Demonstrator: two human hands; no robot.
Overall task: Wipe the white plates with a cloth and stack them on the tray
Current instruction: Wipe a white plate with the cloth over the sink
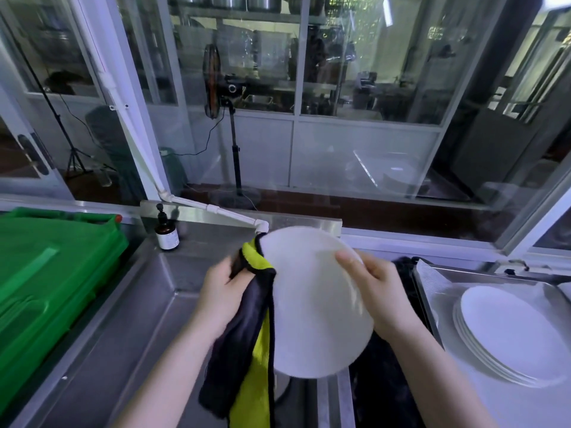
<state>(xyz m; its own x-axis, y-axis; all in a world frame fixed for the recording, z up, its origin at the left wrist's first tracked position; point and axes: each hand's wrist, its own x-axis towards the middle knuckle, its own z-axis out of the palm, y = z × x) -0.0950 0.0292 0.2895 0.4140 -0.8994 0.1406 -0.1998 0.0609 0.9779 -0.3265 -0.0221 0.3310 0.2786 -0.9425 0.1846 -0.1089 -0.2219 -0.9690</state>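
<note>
The task is in the middle, as I judge it. On the right, the metal tray (482, 274) already carries a stack of white plates (509, 332). Several rims show one on the other, so these plates seem wiped and put in place.

One more white plate (315, 304) is in work now. It is held in the air above the steel counter (123, 319), tilted, between both hands, and well apart from the tray. The right hand (375, 291) has its grip on the right rim of the plate, with the fingers curled over the edge. The left hand (221, 291) has its grip on a black and yellow cloth (247, 350), which touches the left rim of the plate and hangs down under the hand.

So the wiping of this plate is not finished, and afterwards it must go on top of the stack. How many unwiped plates wait, I cannot tell; the dark area under the right arm hides what is there.

On the left stand a green crate (46, 273) and a brown pump bottle (167, 234), apart from the work.
</note>
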